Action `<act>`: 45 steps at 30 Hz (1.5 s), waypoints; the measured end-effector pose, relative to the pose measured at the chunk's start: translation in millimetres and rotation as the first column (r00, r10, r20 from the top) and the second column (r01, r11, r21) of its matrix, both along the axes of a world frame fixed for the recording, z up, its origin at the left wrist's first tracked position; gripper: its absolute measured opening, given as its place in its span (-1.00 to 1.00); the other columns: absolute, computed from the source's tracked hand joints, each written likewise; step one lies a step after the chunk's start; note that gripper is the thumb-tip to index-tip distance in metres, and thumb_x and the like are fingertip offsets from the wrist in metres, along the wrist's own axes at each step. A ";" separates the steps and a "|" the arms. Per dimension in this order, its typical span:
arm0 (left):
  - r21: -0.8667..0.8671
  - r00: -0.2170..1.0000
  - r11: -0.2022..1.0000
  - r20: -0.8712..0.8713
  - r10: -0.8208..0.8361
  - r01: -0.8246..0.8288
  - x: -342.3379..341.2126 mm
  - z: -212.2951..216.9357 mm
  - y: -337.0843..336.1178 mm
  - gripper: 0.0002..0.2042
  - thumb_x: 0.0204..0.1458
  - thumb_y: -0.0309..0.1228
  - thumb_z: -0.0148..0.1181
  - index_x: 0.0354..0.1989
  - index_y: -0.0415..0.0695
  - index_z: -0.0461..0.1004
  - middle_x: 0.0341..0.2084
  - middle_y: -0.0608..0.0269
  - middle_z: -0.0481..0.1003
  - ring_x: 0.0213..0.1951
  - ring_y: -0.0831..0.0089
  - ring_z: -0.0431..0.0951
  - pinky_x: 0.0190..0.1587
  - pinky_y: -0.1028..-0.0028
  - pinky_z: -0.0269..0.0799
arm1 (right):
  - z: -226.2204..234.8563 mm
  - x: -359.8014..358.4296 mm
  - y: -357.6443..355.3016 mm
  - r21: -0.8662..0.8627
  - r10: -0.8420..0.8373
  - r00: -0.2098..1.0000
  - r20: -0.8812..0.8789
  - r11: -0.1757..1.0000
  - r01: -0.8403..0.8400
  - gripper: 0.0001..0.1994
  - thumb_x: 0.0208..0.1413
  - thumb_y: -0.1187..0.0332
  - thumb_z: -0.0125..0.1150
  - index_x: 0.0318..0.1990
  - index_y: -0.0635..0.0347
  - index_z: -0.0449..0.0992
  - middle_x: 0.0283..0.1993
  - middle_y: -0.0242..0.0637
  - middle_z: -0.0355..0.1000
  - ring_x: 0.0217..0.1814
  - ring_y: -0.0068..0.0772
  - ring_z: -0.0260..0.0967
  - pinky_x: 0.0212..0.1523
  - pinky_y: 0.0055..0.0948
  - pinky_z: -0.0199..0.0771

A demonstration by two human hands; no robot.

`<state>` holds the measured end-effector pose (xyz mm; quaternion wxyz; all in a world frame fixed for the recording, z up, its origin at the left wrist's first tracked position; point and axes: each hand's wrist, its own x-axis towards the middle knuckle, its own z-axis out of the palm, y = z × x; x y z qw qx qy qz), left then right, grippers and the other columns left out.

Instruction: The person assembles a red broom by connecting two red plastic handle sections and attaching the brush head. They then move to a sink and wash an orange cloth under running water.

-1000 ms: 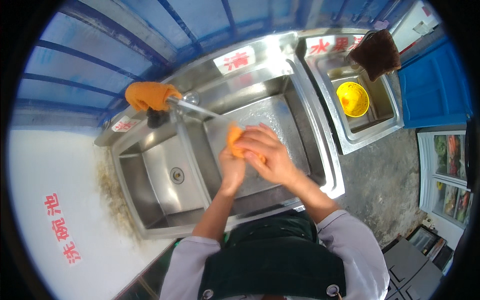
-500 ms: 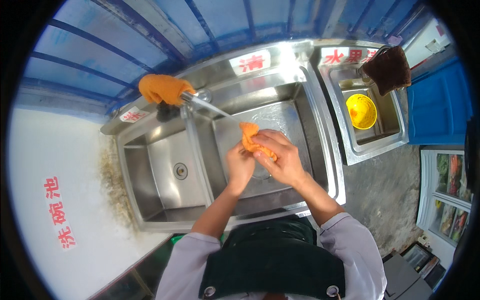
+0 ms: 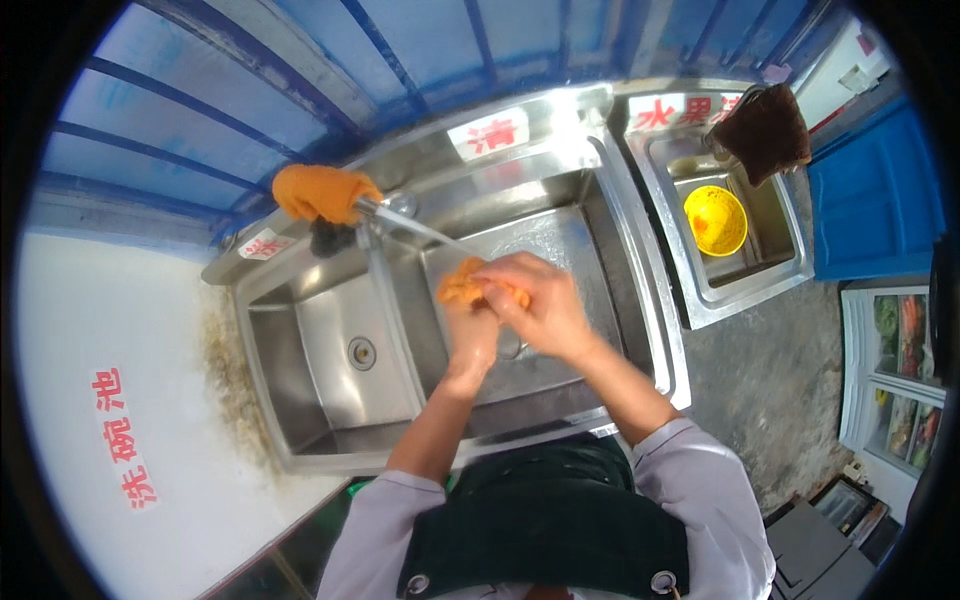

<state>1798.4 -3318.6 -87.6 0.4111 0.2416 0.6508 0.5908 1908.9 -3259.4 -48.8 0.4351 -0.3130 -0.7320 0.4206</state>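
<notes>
An orange cloth [image 3: 462, 284] is bunched up between my two hands, over the right basin of a steel double sink [image 3: 560, 372]. My left hand [image 3: 470, 330] is closed round it from below. From the right, my right hand [image 3: 540, 305] grips the same cloth with bent fingers. A stream of water runs from the faucet [image 3: 385, 215] toward the cloth and into the basin. Another orange cloth [image 3: 325, 193] is wrapped over the faucet. The cloth's middle is partly hidden by my fingers.
A smaller sink [image 3: 740, 297] on the right holds a yellow colander-like bowl [image 3: 716, 221]; a dark brown cloth [image 3: 762, 135] hangs above it. The left basin [image 3: 345, 330] has a drain. A white wall [image 3: 100, 300] borders the left, and a glass-door cabinet [image 3: 895, 370] stands at right.
Both hands have shifted slightly left, and the cloth is now more crumpled. My left hand has turned, and the cloth's upright end has folded down.
</notes>
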 end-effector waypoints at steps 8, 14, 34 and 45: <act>0.166 0.656 0.985 0.740 -0.151 0.040 -22.8 -36.9 -1.8 -0.80 0.09 -0.60 0.08 -0.09 -0.29 0.46 -0.27 0.17 0.52 -0.32 0.41 0.56 -0.25 0.53 0.52 | -38.5 -23.1 -66.8 0.327 -0.107 0.994 -0.012 0.939 0.105 -0.69 -0.06 0.44 0.27 -0.08 0.13 0.60 0.20 -0.06 0.32 0.31 0.18 0.19 0.33 0.15 0.10; 0.118 0.747 0.988 0.647 -0.152 0.099 -26.3 -30.6 -17.5 -0.77 0.06 -0.66 0.08 -0.08 -0.34 0.43 -0.28 0.12 0.52 -0.35 0.38 0.57 -0.27 0.51 0.54 | -13.6 -21.1 -12.3 -0.324 0.011 0.998 -0.058 0.946 -0.030 -0.73 0.12 0.33 0.15 -0.05 0.16 0.58 0.05 -0.05 0.44 0.13 -0.05 0.40 0.19 -0.07 0.34; 0.098 0.845 0.841 -0.137 -0.518 0.532 -48.7 -26.5 -3.1 -0.74 0.03 -0.53 0.19 -0.07 -0.23 0.45 -0.28 0.20 0.54 -0.30 0.56 0.54 -0.36 0.54 0.50 | -22.8 -1.6 -26.4 -0.341 -0.001 0.970 -0.242 0.936 -0.084 -0.65 0.20 0.38 0.07 0.11 0.27 0.45 0.08 -0.05 0.43 0.08 -0.21 0.42 0.17 -0.34 0.33; -0.225 0.741 0.954 -0.603 -0.295 0.197 -30.5 26.3 4.9 -0.85 0.11 -0.53 0.16 -0.18 -0.19 0.35 -0.27 0.29 0.38 -0.25 0.44 0.45 -0.30 0.34 0.54 | -26.6 8.3 -26.2 -0.784 -0.139 0.798 -0.586 0.344 -0.516 -0.45 0.18 0.39 0.18 0.31 0.08 0.16 0.04 -0.29 0.38 0.00 -0.41 0.40 -0.16 -0.15 0.66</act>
